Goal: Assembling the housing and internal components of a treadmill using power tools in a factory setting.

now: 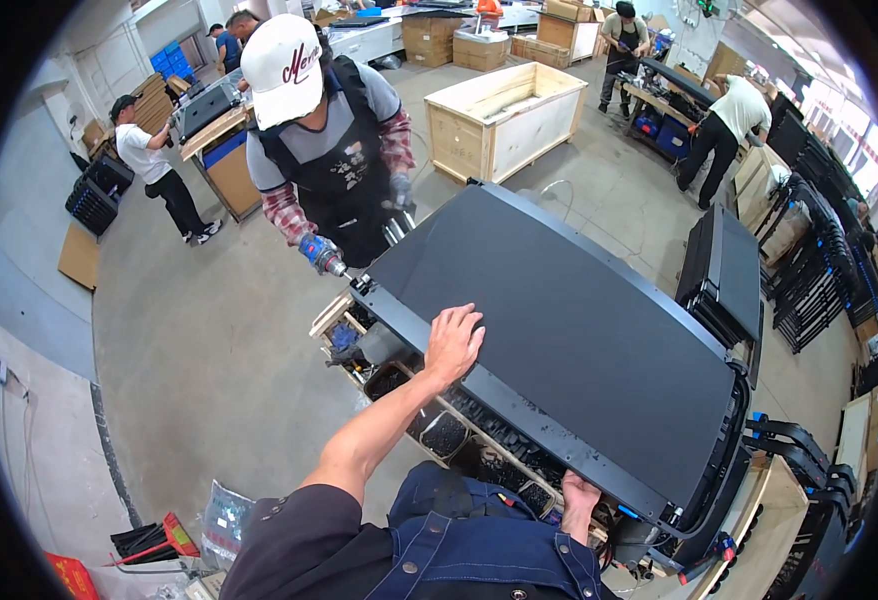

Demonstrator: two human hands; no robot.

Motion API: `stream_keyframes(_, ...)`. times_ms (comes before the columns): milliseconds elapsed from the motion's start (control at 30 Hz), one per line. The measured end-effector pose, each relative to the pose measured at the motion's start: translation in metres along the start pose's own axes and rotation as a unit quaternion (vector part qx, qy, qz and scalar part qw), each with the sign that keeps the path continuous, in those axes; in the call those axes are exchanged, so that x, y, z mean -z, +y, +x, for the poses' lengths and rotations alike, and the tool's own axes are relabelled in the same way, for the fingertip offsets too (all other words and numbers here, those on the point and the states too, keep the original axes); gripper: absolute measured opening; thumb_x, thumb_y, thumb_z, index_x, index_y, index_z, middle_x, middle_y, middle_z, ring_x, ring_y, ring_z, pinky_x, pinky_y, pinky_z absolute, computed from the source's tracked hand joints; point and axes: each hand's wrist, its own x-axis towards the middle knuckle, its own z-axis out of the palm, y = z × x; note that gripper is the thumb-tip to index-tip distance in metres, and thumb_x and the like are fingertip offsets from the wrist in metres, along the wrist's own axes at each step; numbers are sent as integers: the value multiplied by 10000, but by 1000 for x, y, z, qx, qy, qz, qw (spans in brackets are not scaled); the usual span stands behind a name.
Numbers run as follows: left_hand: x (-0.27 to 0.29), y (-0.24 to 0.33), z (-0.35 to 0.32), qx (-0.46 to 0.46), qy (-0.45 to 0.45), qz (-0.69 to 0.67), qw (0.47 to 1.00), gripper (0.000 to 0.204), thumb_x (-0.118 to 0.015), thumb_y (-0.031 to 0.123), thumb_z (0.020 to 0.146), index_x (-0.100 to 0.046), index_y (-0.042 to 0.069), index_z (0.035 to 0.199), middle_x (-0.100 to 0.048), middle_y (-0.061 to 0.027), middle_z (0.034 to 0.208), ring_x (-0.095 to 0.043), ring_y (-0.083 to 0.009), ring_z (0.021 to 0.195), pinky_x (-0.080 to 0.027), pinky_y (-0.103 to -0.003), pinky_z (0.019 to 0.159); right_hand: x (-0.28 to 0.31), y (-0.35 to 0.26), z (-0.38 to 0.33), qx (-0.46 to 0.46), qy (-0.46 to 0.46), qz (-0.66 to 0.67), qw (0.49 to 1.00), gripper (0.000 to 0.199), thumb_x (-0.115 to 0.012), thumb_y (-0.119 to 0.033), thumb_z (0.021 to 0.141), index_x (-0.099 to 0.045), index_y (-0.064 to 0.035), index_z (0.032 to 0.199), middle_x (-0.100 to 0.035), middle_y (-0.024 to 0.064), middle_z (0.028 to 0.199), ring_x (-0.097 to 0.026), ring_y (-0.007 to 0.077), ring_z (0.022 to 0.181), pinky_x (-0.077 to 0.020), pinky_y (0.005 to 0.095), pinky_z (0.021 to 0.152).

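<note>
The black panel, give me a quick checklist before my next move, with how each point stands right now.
1. Left hand flat on the black panel near its front edge: ok.
2. Right hand gripping the panel's near edge from below: ok, fingers partly hidden.
3. Co-worker's power driver at the far left corner: in contact, so not ok to shift the panel.
4. Co-worker's other hand on the far edge: ok.
5. Panel seated evenly on the frame: cannot tell.
6. Parts trays under the edge clear of fingers: cannot tell.
</note>
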Motion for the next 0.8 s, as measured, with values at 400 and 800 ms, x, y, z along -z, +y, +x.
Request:
stream_keyframes(400, -3, -1, 4, -3, 8, -10, 1000, 293, -652, 218, 944, -660, 55, 1188, -617, -131, 1321, -533, -329, 1258, -424, -472, 1060, -9, -2, 7, 46, 46, -45, 997, 288, -594, -224, 981, -687, -25, 1168, -736, 128, 1184, -701, 304, 1112, -589, 457, 962)
stream_keyframes(800, -1, -3, -1, -4, 12, -9, 1000, 287, -668, 205, 936, -645, 46, 1173, -610, -130, 1304, -531, -326, 1241, -422, -466, 1068, 2, -15, 18, 0, 20, -20, 1000, 254, -564, -166, 989, -706, -5, 1126, -746, 139, 1154, -711, 310, 1078, -581, 462, 973)
